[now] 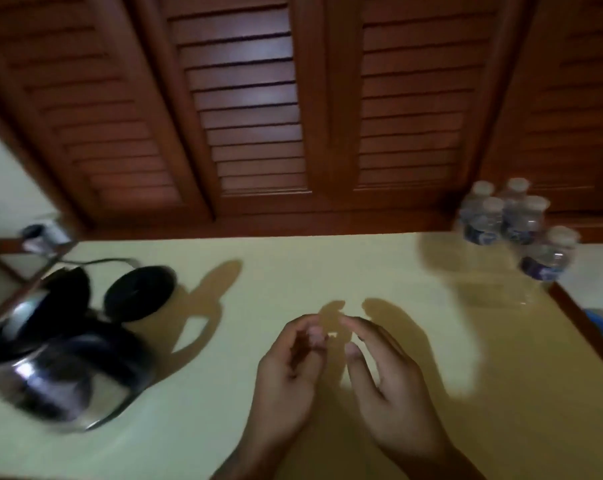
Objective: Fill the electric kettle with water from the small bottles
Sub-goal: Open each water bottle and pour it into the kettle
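Observation:
A steel electric kettle (47, 355) with a black handle and a raised black lid stands at the table's left edge, off its round black base (140, 293) just behind it. Several small clear water bottles (514, 220) with white caps cluster at the far right corner. My left hand (286, 372) and my right hand (393, 379) hover over the middle of the pale yellow table (293, 271), fingertips near each other, fingers loosely curled and holding nothing. The picture is blurred.
Brown louvred wooden doors (258, 116) rise right behind the table. A power cord (99, 262) runs from the base to a wall socket (43, 233) at the left. The table's wooden right edge (584, 320) drops off near the bottles.

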Motion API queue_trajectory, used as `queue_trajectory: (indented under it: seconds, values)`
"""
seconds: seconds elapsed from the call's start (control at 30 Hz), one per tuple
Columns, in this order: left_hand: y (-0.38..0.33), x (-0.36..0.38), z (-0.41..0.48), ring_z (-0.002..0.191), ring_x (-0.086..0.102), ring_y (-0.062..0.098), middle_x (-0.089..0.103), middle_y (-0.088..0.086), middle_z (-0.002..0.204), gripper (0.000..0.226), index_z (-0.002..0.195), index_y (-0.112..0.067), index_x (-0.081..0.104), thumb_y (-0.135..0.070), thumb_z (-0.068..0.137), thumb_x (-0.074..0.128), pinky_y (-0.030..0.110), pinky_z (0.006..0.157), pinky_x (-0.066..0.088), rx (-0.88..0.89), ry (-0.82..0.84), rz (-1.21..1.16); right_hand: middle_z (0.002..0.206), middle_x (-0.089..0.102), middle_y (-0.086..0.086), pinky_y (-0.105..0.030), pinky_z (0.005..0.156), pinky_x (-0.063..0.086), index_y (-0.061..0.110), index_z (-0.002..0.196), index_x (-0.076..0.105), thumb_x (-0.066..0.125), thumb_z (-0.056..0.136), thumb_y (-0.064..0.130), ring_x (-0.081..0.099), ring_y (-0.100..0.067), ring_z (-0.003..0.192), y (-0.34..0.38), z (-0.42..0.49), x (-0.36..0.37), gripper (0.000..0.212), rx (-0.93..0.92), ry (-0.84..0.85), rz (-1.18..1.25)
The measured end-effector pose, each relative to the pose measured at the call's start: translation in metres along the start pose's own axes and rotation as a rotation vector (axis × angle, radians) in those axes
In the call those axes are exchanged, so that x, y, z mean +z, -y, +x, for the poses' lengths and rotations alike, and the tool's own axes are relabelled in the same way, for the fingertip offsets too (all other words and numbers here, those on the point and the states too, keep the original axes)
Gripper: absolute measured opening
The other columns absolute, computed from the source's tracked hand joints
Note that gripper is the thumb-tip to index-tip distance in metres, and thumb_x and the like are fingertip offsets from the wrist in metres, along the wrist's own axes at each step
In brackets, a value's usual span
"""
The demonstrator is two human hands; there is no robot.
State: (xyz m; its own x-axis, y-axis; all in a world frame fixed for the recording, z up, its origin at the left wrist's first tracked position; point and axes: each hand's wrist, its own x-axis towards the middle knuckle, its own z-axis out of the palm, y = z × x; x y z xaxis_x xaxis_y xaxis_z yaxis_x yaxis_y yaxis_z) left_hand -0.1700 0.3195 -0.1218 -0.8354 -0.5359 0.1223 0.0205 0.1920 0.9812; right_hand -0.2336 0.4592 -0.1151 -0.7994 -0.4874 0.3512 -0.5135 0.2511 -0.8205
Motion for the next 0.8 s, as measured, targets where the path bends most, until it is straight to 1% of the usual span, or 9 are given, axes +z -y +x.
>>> queue_trajectory:
  seconds: [0.03, 0.13, 0.27, 0.33, 0.4, 0.53, 0.63, 0.7, 0.8]
  values:
    - [0.0, -0.018, -0.007, 0.107, 0.071, 0.004, 0.077, -0.014, 0.107, 0.038, 0.117, -0.036, 0.069, -0.002, 0.101, 0.062, 0.017, 0.093, 0.053, -0.003, -0.044, 0.016, 0.132, 0.061, 0.017, -0.005, 0.095, 0.041, 0.024, 0.135, 0.061, 0.054, 0.102, 0.022, 0.054, 0.004, 0.125, 0.011, 0.003, 0.014, 0.034, -0.023, 0.034, 0.036]
    - [-0.003, -0.067, -0.03, 0.113, 0.071, 0.008, 0.077, -0.011, 0.112, 0.043, 0.119, -0.037, 0.071, 0.001, 0.1, 0.062, 0.029, 0.103, 0.054, -0.009, -0.2, 0.024, 0.131, 0.061, 0.019, -0.01, 0.099, 0.04, 0.023, 0.135, 0.061, 0.054, 0.102, 0.021, 0.056, 0.001, 0.124, 0.046, 0.004, 0.053, 0.034, -0.132, 0.121, 0.084]
    - [-0.027, -0.127, -0.067, 0.118, 0.07, 0.017, 0.076, -0.004, 0.117, 0.038, 0.122, -0.04, 0.069, -0.015, 0.093, 0.062, 0.037, 0.103, 0.052, 0.061, -0.359, -0.003, 0.126, 0.063, 0.023, -0.008, 0.095, 0.04, 0.025, 0.133, 0.062, 0.055, 0.099, 0.02, 0.058, 0.0, 0.121, 0.096, -0.004, 0.095, 0.035, -0.208, 0.172, 0.202]
    - [-0.037, -0.156, -0.084, 0.118, 0.071, 0.02, 0.077, -0.001, 0.115, 0.037, 0.121, -0.038, 0.07, -0.015, 0.093, 0.062, 0.035, 0.102, 0.053, 0.111, -0.426, -0.019, 0.126, 0.064, 0.02, -0.012, 0.093, 0.044, 0.027, 0.132, 0.063, 0.055, 0.098, 0.019, 0.061, -0.005, 0.12, 0.123, -0.013, 0.114, 0.035, -0.241, 0.176, 0.254]
    - [-0.048, -0.186, -0.1, 0.114, 0.073, 0.02, 0.079, 0.001, 0.111, 0.038, 0.119, -0.035, 0.073, -0.012, 0.092, 0.062, 0.027, 0.097, 0.056, 0.171, -0.487, -0.019, 0.125, 0.067, 0.015, -0.014, 0.091, 0.046, 0.027, 0.13, 0.064, 0.055, 0.098, 0.019, 0.064, -0.008, 0.117, 0.15, -0.022, 0.134, 0.034, -0.278, 0.159, 0.302]
    - [-0.065, -0.252, -0.116, 0.11, 0.074, 0.017, 0.079, -0.001, 0.11, 0.03, 0.118, -0.025, 0.075, -0.01, 0.093, 0.066, 0.019, 0.092, 0.056, 0.247, -0.528, -0.048, 0.125, 0.068, 0.013, -0.014, 0.09, 0.048, 0.031, 0.128, 0.066, 0.054, 0.099, 0.028, 0.065, -0.006, 0.115, 0.201, -0.037, 0.181, 0.032, -0.315, 0.158, 0.4]
    - [-0.06, -0.311, -0.109, 0.111, 0.073, 0.018, 0.078, -0.003, 0.111, 0.03, 0.123, -0.02, 0.07, -0.013, 0.094, 0.063, 0.022, 0.094, 0.056, 0.253, -0.533, -0.055, 0.128, 0.066, 0.014, -0.015, 0.091, 0.048, 0.029, 0.132, 0.063, 0.054, 0.099, 0.027, 0.063, -0.005, 0.118, 0.231, -0.033, 0.229, 0.034, -0.329, 0.186, 0.387]
    - [-0.052, -0.348, -0.098, 0.112, 0.072, 0.018, 0.076, -0.003, 0.112, 0.032, 0.125, -0.021, 0.069, -0.007, 0.097, 0.062, 0.026, 0.097, 0.057, 0.237, -0.525, -0.031, 0.128, 0.065, 0.017, -0.014, 0.093, 0.047, 0.029, 0.134, 0.061, 0.054, 0.1, 0.025, 0.061, -0.003, 0.12, 0.248, -0.026, 0.262, 0.035, -0.333, 0.214, 0.358]
    - [-0.041, -0.4, -0.078, 0.111, 0.071, 0.011, 0.075, -0.005, 0.11, 0.033, 0.126, -0.022, 0.069, -0.004, 0.1, 0.063, 0.024, 0.097, 0.056, 0.229, -0.519, -0.002, 0.129, 0.062, 0.027, -0.018, 0.097, 0.047, 0.039, 0.132, 0.059, 0.052, 0.104, 0.025, 0.056, 0.004, 0.123, 0.273, -0.011, 0.309, 0.033, -0.251, 0.263, 0.35]
